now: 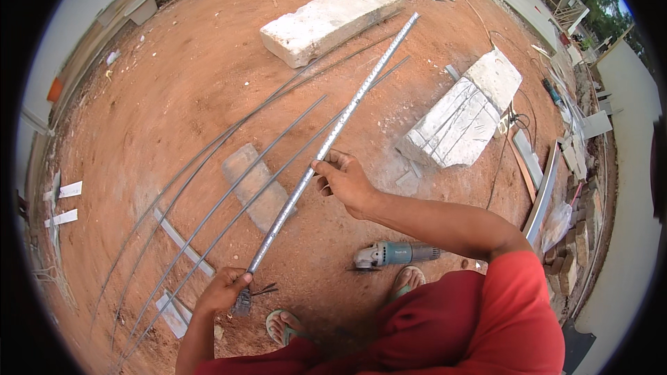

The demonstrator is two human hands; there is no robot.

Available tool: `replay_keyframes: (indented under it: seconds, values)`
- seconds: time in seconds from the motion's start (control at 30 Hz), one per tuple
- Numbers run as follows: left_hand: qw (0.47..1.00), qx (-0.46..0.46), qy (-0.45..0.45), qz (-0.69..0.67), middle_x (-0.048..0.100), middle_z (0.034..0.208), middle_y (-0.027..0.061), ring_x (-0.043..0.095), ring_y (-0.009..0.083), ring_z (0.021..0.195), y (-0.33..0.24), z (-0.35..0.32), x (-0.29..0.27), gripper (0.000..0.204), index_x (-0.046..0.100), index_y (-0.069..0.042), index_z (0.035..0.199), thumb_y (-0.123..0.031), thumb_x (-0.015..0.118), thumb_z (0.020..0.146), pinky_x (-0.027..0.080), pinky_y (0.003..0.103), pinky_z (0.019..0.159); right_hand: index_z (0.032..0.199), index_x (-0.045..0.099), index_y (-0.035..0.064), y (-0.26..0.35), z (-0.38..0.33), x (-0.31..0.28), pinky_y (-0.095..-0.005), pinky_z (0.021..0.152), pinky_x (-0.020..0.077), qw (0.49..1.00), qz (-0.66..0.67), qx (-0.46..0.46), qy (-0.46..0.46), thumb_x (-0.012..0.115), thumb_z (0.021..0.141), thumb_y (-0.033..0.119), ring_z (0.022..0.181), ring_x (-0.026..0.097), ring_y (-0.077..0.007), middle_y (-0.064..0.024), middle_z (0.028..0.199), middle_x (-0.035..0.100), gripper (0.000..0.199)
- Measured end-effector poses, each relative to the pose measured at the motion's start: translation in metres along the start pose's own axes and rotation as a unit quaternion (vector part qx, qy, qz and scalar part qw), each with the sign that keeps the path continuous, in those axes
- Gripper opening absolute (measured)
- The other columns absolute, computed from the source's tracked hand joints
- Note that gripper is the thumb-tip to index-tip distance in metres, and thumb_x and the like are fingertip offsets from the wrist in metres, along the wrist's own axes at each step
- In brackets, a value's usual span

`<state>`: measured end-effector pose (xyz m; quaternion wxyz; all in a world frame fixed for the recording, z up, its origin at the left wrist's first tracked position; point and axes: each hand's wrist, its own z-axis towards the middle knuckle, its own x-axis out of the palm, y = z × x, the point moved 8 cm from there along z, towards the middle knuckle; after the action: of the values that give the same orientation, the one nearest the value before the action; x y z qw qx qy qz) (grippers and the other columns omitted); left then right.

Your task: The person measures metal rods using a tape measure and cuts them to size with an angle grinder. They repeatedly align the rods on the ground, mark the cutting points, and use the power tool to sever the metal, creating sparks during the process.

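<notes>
I hold a long shiny ribbed steel bar (333, 132) slanting from lower left to upper right above the red dirt. My left hand (224, 289) grips its near end, close to a small dark metal piece (243, 302). My right hand (344, 179) closes around the bar about a third of the way up. Several thin dark rods (229, 194) lie on the ground beneath, running the same way.
A teal angle grinder (392, 254) lies by my sandalled feet (406, 279). Two white concrete blocks (330, 21) (462, 114) sit farther off. A flat grey slab (256, 184) lies under the rods. Boards, bricks and scrap pile along the right edge (570, 167).
</notes>
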<state>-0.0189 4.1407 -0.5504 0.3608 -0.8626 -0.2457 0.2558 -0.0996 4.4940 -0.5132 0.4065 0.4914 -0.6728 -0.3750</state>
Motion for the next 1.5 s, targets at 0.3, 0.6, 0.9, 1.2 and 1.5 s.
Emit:
replay_keyframes:
  seconds: [0.3, 0.6, 0.9, 1.2, 1.5]
  values:
    - [0.993, -0.022, -0.082, 0.083, 0.061, 0.063, 0.0054, 0.054, 0.0147, 0.062, 0.0, -0.044, -0.058, 0.036, 0.07, 0.002, 0.075, -0.023, 0.063, 0.101, 0.044, 0.036, 0.061, 0.104, 0.058, 0.0055, 0.012, 0.058, -0.066, -0.0326, 0.062, 0.0552, 0.995, 0.059, 0.002, -0.079, 0.053, 0.11, 0.03, 0.069, 0.064, -0.017, -0.0065, 0.082, 0.061, 0.026]
    - [0.985, 0.023, -0.108, 0.134, 0.064, 0.065, 0.0095, 0.06, 0.0184, 0.065, -0.045, -0.006, -0.063, 0.036, 0.068, 0.003, 0.076, -0.023, 0.062, 0.1, 0.048, 0.038, 0.064, 0.105, 0.059, 0.0034, 0.019, 0.093, -0.105, -0.0335, 0.061, 0.0549, 0.988, 0.029, -0.02, -0.152, 0.057, 0.108, 0.03, 0.069, 0.065, -0.0176, -0.0071, 0.085, 0.063, 0.027]
    - [0.986, 0.028, -0.098, 0.129, 0.063, 0.064, 0.0088, 0.059, 0.0184, 0.063, -0.038, -0.007, -0.068, 0.038, 0.067, 0.002, 0.075, -0.024, 0.061, 0.101, 0.048, 0.039, 0.063, 0.104, 0.06, 0.003, 0.009, 0.096, -0.101, -0.0328, 0.061, 0.0544, 0.99, 0.005, 0.003, -0.143, 0.058, 0.108, 0.031, 0.068, 0.064, -0.0165, -0.0072, 0.084, 0.064, 0.028]
    - [0.984, 0.038, -0.101, 0.139, 0.061, 0.063, 0.01, 0.057, 0.0177, 0.062, -0.041, -0.005, -0.073, 0.039, 0.066, 0.003, 0.076, -0.027, 0.063, 0.102, 0.046, 0.038, 0.061, 0.103, 0.06, 0.0042, 0.009, 0.097, -0.102, -0.0291, 0.057, 0.0525, 0.989, -0.001, 0.001, -0.146, 0.057, 0.108, 0.032, 0.064, 0.063, -0.0149, -0.0074, 0.081, 0.067, 0.029]
    - [0.995, -0.039, -0.089, 0.034, 0.054, 0.057, -0.0027, 0.044, 0.0086, 0.048, 0.024, -0.031, -0.121, 0.045, 0.076, 0.0, 0.088, -0.044, 0.079, 0.092, 0.036, 0.032, 0.047, 0.086, 0.061, 0.002, 0.018, 0.063, -0.059, -0.0312, 0.046, 0.0476, 0.936, -0.35, -0.034, -0.023, 0.05, 0.108, 0.052, 0.045, 0.056, -0.015, -0.0098, 0.063, 0.064, 0.055]
